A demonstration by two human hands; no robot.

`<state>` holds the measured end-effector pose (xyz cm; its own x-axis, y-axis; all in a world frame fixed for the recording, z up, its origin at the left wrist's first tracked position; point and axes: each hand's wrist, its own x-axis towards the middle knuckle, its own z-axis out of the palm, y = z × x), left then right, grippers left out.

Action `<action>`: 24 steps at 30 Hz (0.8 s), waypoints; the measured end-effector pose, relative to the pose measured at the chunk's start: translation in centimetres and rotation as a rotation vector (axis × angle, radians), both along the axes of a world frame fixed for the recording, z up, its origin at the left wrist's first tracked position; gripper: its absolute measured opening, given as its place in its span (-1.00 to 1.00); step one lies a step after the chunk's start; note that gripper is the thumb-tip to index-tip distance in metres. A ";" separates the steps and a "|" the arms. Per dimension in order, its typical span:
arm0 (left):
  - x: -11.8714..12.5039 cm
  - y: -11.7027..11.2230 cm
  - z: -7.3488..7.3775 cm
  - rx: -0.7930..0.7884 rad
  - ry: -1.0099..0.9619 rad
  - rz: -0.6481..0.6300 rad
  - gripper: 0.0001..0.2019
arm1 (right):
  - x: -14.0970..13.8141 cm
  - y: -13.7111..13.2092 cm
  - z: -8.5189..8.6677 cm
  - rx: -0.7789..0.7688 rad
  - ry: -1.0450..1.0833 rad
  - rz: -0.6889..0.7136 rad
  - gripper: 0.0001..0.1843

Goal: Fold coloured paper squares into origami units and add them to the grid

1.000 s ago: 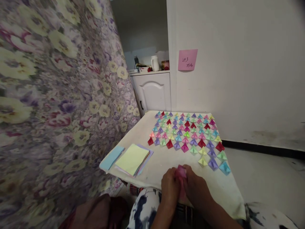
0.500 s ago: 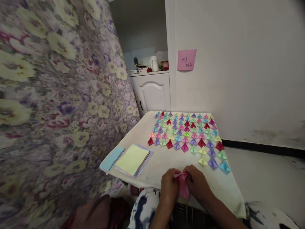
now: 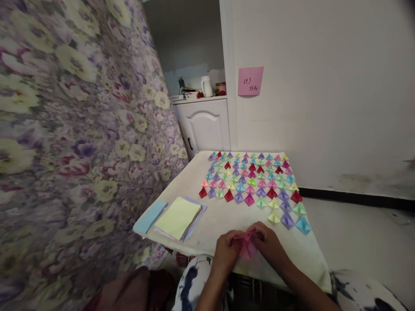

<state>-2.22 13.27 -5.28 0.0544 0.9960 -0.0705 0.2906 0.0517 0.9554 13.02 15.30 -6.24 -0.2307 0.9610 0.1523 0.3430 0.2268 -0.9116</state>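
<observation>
Both my hands meet over the near edge of a small cloth-covered table [image 3: 201, 172]. My left hand [image 3: 226, 251] and my right hand [image 3: 268, 243] pinch a folded pink paper piece [image 3: 247, 248] between their fingertips. Beyond them, several small folded paper shapes [image 3: 249, 181] in many colours stand in rows across the far half of the table. A stack of coloured paper sheets [image 3: 179, 217] with a yellow-green sheet on top lies to the left, beside a light blue sheet [image 3: 149, 216].
A flowered bedspread [image 3: 74, 129] fills the left side. A white wall on the right carries a pink sticky note [image 3: 250, 80]. Behind the table stands a white cabinet [image 3: 204, 125] with a jug and jars on it. Pale floor [image 3: 359, 233] lies to the right.
The pink paper has gone from an upright strip to a wider, spread shape between my fingers. My hands have shifted slightly away from me, and the view has drifted a little.
</observation>
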 end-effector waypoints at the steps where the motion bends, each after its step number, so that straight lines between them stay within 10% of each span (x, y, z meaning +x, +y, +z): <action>1: -0.1 0.0 0.2 -0.002 -0.050 -0.025 -0.75 | 0.2 0.1 0.0 -0.011 0.026 0.009 -0.83; 11: -0.2 -0.9 1.9 -0.147 -0.548 -0.252 -0.45 | 1.7 1.0 0.0 -0.176 0.209 0.034 -0.85; 24: 0.1 0.3 -0.8 -0.127 -0.345 0.049 -0.70 | 1.2 -0.3 2.0 -0.164 0.197 0.040 -0.58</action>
<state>-2.10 13.62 -6.10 0.0494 0.9825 -0.1794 -0.0535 0.1819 0.9819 14.20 15.02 -4.20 -0.2508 0.9672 0.0409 0.1486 0.0802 -0.9856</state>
